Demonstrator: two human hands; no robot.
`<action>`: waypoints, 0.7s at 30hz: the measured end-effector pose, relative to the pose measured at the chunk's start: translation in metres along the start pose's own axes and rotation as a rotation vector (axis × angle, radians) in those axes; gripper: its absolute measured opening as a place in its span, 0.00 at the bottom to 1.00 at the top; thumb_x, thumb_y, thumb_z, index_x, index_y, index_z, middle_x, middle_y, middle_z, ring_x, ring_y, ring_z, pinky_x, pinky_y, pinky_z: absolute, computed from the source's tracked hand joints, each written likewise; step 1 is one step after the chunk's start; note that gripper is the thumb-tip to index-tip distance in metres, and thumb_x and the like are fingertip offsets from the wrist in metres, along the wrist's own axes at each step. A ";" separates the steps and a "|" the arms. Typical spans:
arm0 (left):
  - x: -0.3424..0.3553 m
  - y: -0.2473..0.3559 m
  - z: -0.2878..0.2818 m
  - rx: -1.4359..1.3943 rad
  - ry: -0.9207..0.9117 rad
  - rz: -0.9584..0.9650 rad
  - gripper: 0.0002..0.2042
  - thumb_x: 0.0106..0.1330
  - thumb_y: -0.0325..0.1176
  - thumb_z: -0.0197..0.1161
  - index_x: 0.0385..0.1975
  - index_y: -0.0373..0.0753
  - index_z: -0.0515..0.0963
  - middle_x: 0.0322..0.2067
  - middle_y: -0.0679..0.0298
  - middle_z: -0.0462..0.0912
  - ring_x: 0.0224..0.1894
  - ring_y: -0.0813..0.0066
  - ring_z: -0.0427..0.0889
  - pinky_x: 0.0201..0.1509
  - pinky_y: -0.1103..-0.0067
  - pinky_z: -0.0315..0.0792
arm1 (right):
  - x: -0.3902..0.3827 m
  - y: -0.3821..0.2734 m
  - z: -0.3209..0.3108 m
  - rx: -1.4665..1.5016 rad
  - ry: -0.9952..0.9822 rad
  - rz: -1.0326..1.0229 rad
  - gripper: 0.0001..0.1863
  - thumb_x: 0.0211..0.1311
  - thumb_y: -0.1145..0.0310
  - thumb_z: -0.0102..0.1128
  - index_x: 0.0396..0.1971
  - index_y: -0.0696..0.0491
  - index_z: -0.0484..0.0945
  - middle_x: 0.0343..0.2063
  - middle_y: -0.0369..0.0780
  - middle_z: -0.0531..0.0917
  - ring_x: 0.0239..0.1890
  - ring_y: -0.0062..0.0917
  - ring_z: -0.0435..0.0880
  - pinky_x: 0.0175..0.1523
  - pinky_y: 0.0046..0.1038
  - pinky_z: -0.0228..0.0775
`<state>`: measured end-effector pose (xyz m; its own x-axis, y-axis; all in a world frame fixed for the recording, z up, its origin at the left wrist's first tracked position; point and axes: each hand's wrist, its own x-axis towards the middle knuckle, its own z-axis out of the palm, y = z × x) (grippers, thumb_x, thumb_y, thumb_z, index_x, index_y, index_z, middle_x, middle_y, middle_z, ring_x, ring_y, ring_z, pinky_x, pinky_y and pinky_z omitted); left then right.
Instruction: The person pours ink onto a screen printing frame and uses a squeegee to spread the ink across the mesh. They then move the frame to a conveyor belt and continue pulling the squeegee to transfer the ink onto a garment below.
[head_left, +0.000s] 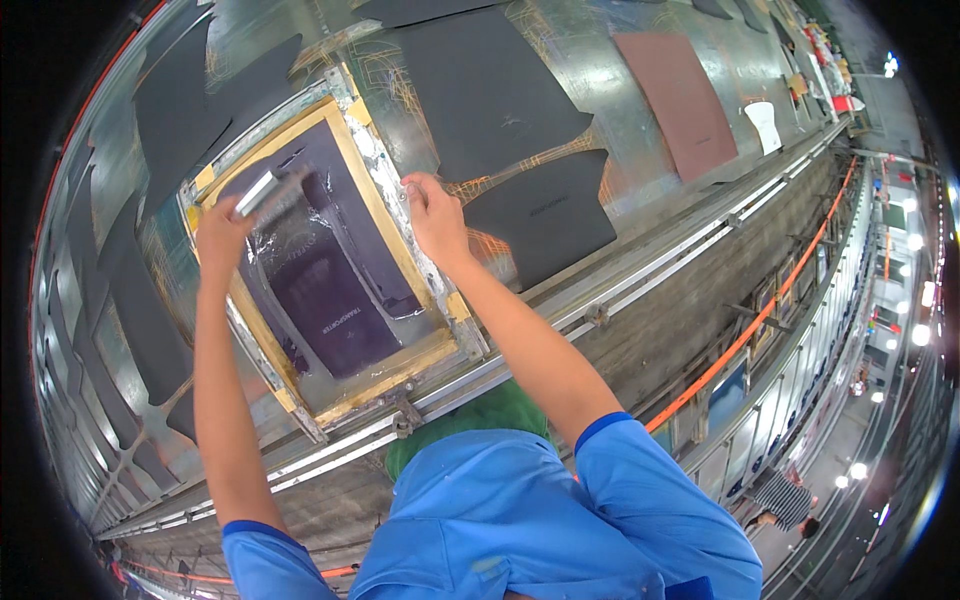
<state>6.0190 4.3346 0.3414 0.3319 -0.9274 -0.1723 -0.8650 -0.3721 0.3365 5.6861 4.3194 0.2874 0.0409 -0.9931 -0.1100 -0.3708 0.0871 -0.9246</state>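
Note:
A screen-printing frame (448,335) with a yellow inner border lies on the metal table, its purple mesh (340,300) carrying printed lettering and glossy streaks of ink. My left hand (222,232) is at the frame's upper left, closed on a squeegee (258,191) with a light metal handle; its blade is blurred over the mesh. My right hand (430,215) rests at the frame's right side with fingers curled; whether it grips the edge is hard to make out.
Dark cut pieces (480,75) lie around the frame, with a maroon piece (675,105) and a small white piece (762,122) to the right. Metal rails (665,270) run along the near edge, beside an orange hose (740,345). Another person (785,500) is in the aisle, lower right.

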 end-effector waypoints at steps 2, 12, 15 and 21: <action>0.024 0.001 0.007 0.060 0.127 0.098 0.17 0.55 0.33 0.68 0.47 0.45 0.83 0.32 0.54 0.85 0.37 0.53 0.84 0.41 0.63 0.75 | -0.001 -0.008 -0.004 0.001 -0.024 0.049 0.09 0.71 0.67 0.52 0.46 0.49 0.79 0.19 0.51 0.78 0.25 0.49 0.80 0.34 0.42 0.68; -0.175 0.028 0.090 0.123 0.332 0.333 0.19 0.52 0.17 0.61 0.39 0.48 0.85 0.38 0.65 0.87 0.38 0.61 0.82 0.41 0.67 0.73 | 0.002 0.004 -0.002 0.066 0.019 0.018 0.10 0.70 0.67 0.54 0.46 0.50 0.80 0.13 0.43 0.71 0.16 0.26 0.69 0.28 0.33 0.63; -0.268 0.030 0.109 0.075 0.335 0.336 0.17 0.50 0.18 0.65 0.38 0.48 0.86 0.38 0.68 0.88 0.38 0.66 0.84 0.37 0.72 0.69 | 0.001 0.003 -0.002 0.069 0.011 0.024 0.10 0.70 0.67 0.54 0.46 0.49 0.80 0.13 0.43 0.71 0.16 0.26 0.69 0.29 0.32 0.64; -0.241 0.022 0.083 0.014 0.256 0.391 0.23 0.45 0.16 0.63 0.41 0.49 0.84 0.43 0.67 0.87 0.45 0.65 0.83 0.40 0.68 0.71 | 0.004 0.022 0.002 0.011 0.042 -0.098 0.13 0.72 0.63 0.52 0.49 0.50 0.80 0.31 0.52 0.84 0.35 0.48 0.85 0.40 0.41 0.74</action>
<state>5.8886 4.5530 0.3131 0.0604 -0.9780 0.1996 -0.9481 0.0063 0.3180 5.6804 4.3172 0.2658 0.0376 -0.9993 -0.0034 -0.3571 -0.0103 -0.9340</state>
